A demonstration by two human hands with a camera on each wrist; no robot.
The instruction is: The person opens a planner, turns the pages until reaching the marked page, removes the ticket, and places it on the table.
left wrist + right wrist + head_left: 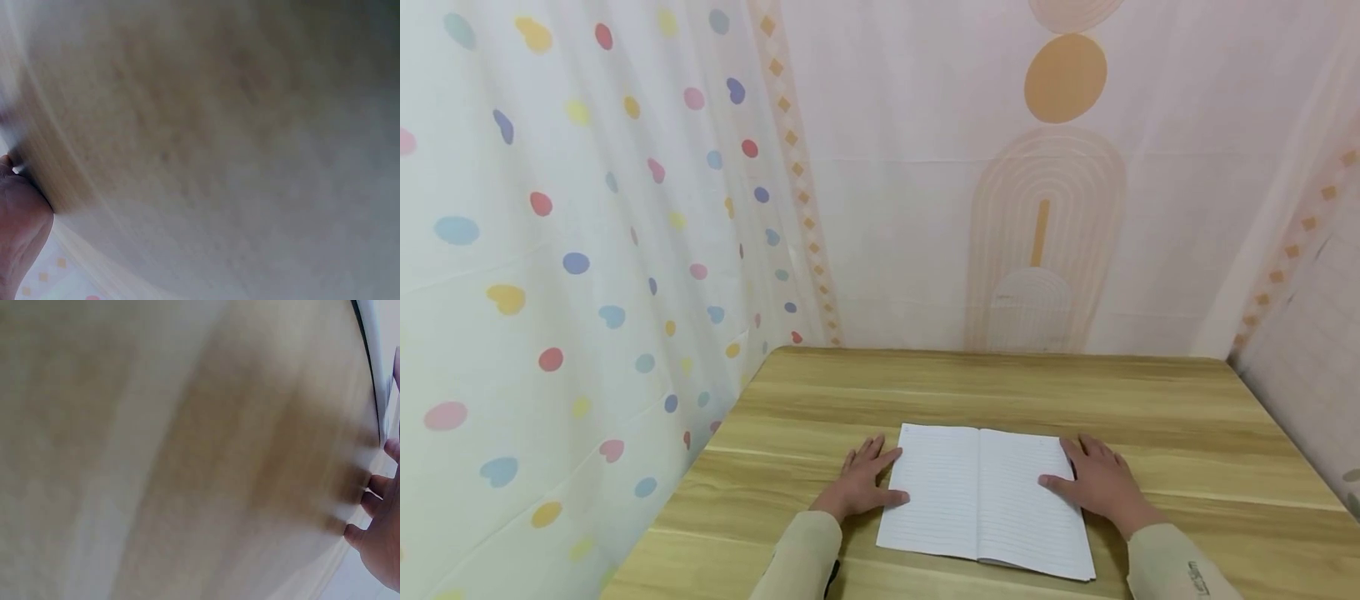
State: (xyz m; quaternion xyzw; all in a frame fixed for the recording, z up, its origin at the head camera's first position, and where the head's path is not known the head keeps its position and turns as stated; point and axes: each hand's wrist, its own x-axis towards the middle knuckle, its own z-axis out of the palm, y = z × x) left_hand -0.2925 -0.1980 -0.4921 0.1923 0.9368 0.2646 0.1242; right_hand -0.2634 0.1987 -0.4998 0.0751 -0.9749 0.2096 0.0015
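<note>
Notebook [979, 500], one: opened flat, white ruled pages, lying on the desk [1000, 385] about midway between its left and right edges and well apart from the far edge; the desk's near edge is out of view.
Left hand [863, 482], one: relaxed, grasping nothing, fingers spread, thumb resting on the left page's outer margin.
Right hand [1099, 482], one: likewise relaxed and ungrasping, thumb laid over the right page, other fingers about its outer edge and the desk beside it.
Sleeves [1180, 563], two: beige, the right lettered.
Hanging cloth [895, 225]: arch-patterned, behind the desk's far edge.
Dotted cloth [625, 275]: along the left edge.
</note>
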